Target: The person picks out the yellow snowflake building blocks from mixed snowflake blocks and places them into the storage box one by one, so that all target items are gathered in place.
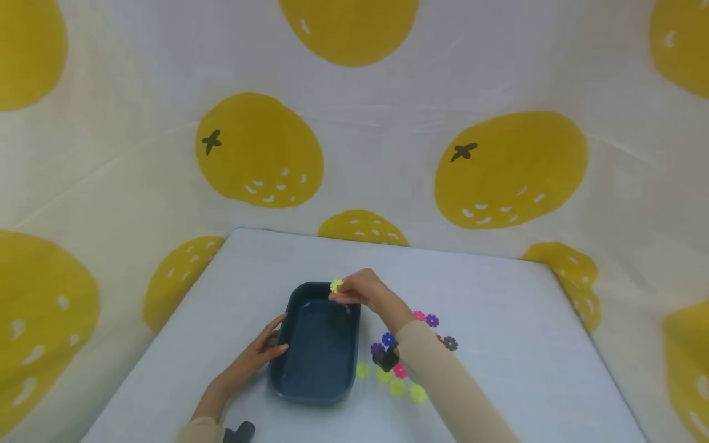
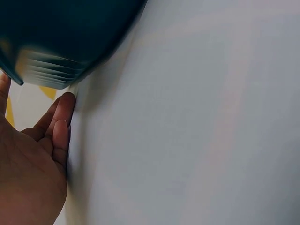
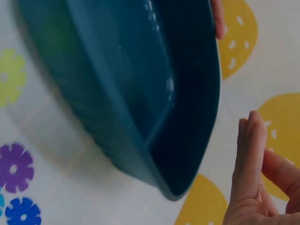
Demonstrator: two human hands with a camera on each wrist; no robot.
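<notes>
- Holding one yellow-green snowflake disc (image 1: 336,286), the right hand (image 1: 359,288) is narrow: thumb and fingers pinch this small piece above the far right corner of the dark blue tray (image 1: 318,344).
- The pinch is at the edge of the disc, I suppose because the piece is thin and small, and so most of its face remains free; in the right wrist view the disc does not show.
- The left hand (image 1: 256,355) is rather wide, with fingers spread, and it touches the left wall and rim of the tray from outside. Probably this is for steadying, because a light tray could slide.
- The tray lies on the white worktop (image 1: 498,344), with its opening upward, between the left hand and the loose discs.
- These other discs lie just to the right of the tray: yellow-green ones (image 1: 397,387) nearest to the person, blue (image 1: 388,339), purple (image 1: 432,320), pink (image 1: 419,315) and dark grey (image 1: 450,343) farther away. This side seems convenient for the right hand.
- The right forearm covers part of this group, therefore I cannot count them.
</notes>
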